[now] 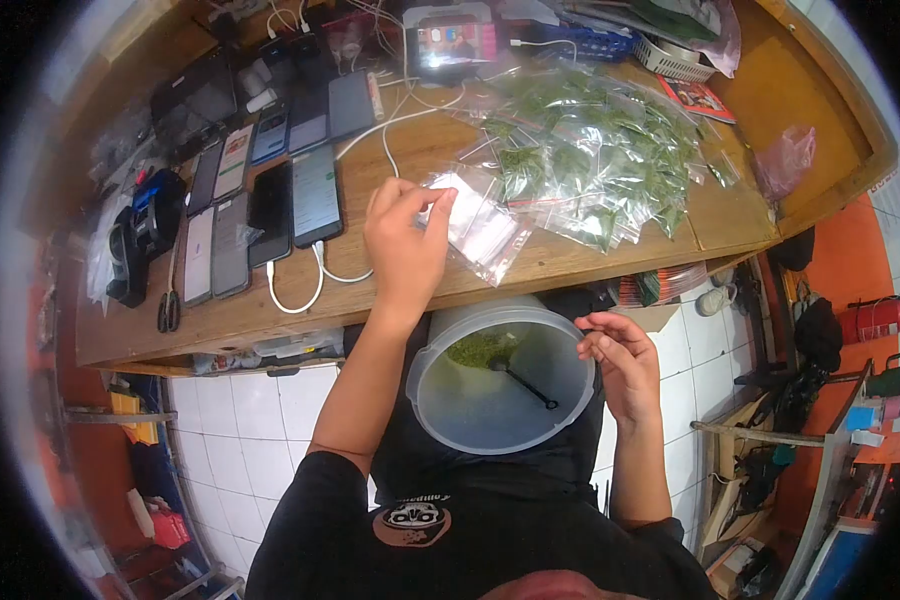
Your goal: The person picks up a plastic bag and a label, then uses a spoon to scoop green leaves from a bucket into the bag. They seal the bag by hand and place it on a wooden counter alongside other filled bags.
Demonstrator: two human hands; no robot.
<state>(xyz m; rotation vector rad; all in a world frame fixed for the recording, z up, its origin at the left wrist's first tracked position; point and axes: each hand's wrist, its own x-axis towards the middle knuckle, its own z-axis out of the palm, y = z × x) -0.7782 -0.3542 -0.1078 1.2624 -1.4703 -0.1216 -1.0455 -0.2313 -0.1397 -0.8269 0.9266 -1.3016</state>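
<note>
My left hand is on the desk's front part, thumb and forefinger pinched on a clear zip bag at the top of a small pile. Over the bucket's right rim hangs my right hand, its fingers loosely curled and apart, with nothing visible in them. The translucent white bucket sits tilted between my legs. Inside it are green shreds and a black long-handled spoon. Right of the pile lies a heap of filled clear bags with green contents.
Several phones lie on the left of the wooden desk, some with white charging cables. Scissors rest near its front edge. A pink plastic bag and a white basket are at the right.
</note>
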